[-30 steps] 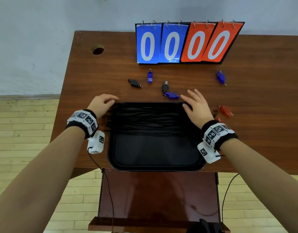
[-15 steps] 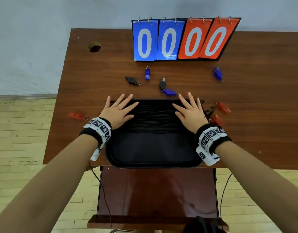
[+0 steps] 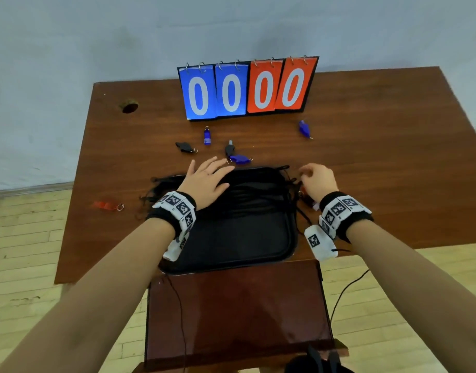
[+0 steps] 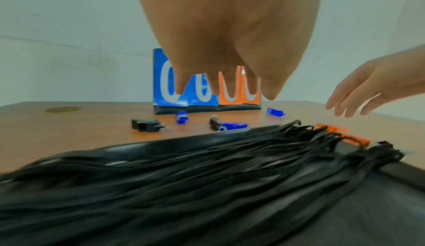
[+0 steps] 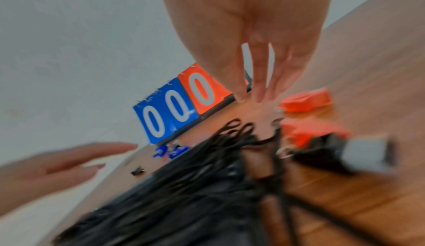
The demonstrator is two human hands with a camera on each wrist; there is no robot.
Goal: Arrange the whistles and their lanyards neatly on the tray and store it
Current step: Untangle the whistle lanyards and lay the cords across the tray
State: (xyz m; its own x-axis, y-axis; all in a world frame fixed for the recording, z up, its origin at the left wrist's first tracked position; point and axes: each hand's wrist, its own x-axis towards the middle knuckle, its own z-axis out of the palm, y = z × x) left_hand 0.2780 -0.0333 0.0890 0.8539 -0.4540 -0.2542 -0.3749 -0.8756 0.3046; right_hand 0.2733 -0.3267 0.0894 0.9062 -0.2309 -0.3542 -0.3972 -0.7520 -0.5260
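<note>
A black tray (image 3: 239, 243) sits at the table's front edge, with a bundle of black lanyards (image 3: 253, 195) laid across its far half. My left hand (image 3: 207, 176) is spread flat over the lanyards' left end; the left wrist view shows its fingers (image 4: 220, 86) straight, holding nothing. My right hand (image 3: 313, 179) is off the tray's right edge, fingers pointing down over two red whistles (image 5: 307, 100) and gripping nothing. Blue whistles (image 3: 207, 136) and black whistles (image 3: 185, 147) lie beyond the tray. Another red whistle (image 3: 106, 205) lies far left.
A flip scoreboard (image 3: 247, 88) showing zeros stands at the back of the wooden table (image 3: 379, 184). A round hole (image 3: 129, 106) is at the back left. A dark wooden shelf (image 3: 236, 313) juts out below the front edge. Thin cables hang from my wrists.
My right hand has left the tray and gone right, over the red whistles. My left hand has slid toward the tray's far edge. The head view has tipped upward.
</note>
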